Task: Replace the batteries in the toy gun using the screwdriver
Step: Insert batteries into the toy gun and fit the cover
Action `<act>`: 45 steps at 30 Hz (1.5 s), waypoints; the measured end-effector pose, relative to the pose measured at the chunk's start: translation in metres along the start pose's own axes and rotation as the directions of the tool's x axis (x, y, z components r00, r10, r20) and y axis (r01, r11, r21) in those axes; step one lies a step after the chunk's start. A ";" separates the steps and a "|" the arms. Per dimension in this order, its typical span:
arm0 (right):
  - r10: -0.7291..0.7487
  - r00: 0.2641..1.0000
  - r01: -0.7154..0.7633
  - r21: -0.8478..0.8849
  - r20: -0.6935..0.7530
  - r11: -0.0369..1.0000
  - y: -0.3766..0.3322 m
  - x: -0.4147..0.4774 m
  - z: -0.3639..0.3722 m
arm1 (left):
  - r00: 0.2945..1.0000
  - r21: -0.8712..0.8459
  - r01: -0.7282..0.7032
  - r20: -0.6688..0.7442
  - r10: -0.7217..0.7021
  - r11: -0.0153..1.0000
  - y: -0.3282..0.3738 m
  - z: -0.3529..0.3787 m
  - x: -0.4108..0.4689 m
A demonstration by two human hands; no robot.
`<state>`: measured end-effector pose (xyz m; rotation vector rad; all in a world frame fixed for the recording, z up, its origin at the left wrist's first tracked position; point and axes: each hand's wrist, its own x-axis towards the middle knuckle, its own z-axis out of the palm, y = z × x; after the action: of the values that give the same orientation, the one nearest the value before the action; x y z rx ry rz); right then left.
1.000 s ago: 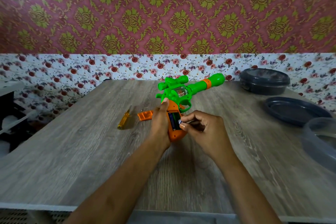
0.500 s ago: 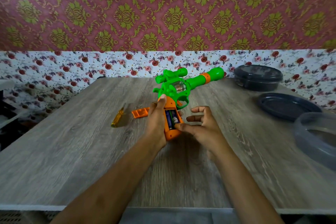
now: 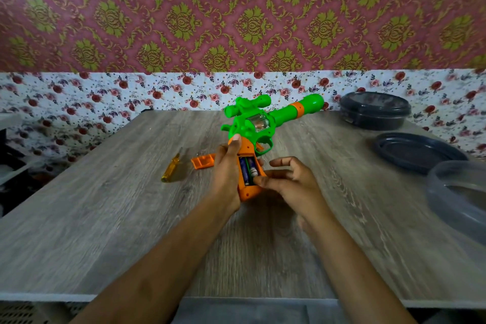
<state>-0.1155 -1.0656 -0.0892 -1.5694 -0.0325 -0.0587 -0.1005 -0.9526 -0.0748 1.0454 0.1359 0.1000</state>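
Wood-grain table (image 3: pixel 105 218), floral wall (image 3: pixel 79 102) behind. L→R: screwdriver (image 3: pixel 171 169), orange batt cover (image 3: pixel 202 161) lying loose, left hand (image 3: pixel 227 173) gripping toy gun (image 3: pixel 263 123) handle mid-table, right hand (image 3: pixel 292 181) fingers spread, thumb on batteries (image 3: pixel 248 168) in its bay. Dark tubs (image 3: pixel 374 110) crowd right edge; open wood along near edge.

The left hand (image 3: pixel 227 173) grips the orange handle of the gun (image 3: pixel 263 123), green barrel pointing away to the right. The handle's compartment is open, with batteries (image 3: pixel 247 168) inside. The right hand's (image 3: pixel 292 184) thumb touches the compartment's lower edge, and its other fingers (image 3: pixel 289 160) are loosely spread. The screwdriver (image 3: pixel 171 169) and orange cover (image 3: pixel 203 161) lie on the bench (image 3: pixel 105 218), left of the gun.
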 end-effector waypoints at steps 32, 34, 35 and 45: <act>0.040 0.991 -0.043 0.020 0.129 0.999 0.004 0.006 0.002 | 0.996 0.060 -0.067 0.060 0.063 0.996 -0.007 0.000 0.005; 0.020 0.992 -0.019 -0.010 0.126 1.000 0.004 0.005 0.004 | 0.996 0.032 -0.064 0.066 0.062 0.997 -0.006 0.000 0.004; 0.003 0.992 0.001 -0.029 0.125 1.000 0.004 0.005 0.004 | 0.996 0.018 -0.059 0.065 0.058 0.998 -0.005 0.000 0.005; 0.034 0.971 -0.042 0.027 0.237 0.999 0.004 0.009 0.001 | 0.998 0.030 -0.059 0.030 0.058 0.998 -0.002 -0.002 0.006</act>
<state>-0.1058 -1.0644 -0.0923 -1.5377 -0.1899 0.1590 -0.0947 -0.9511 -0.0773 1.0818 0.0808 0.1365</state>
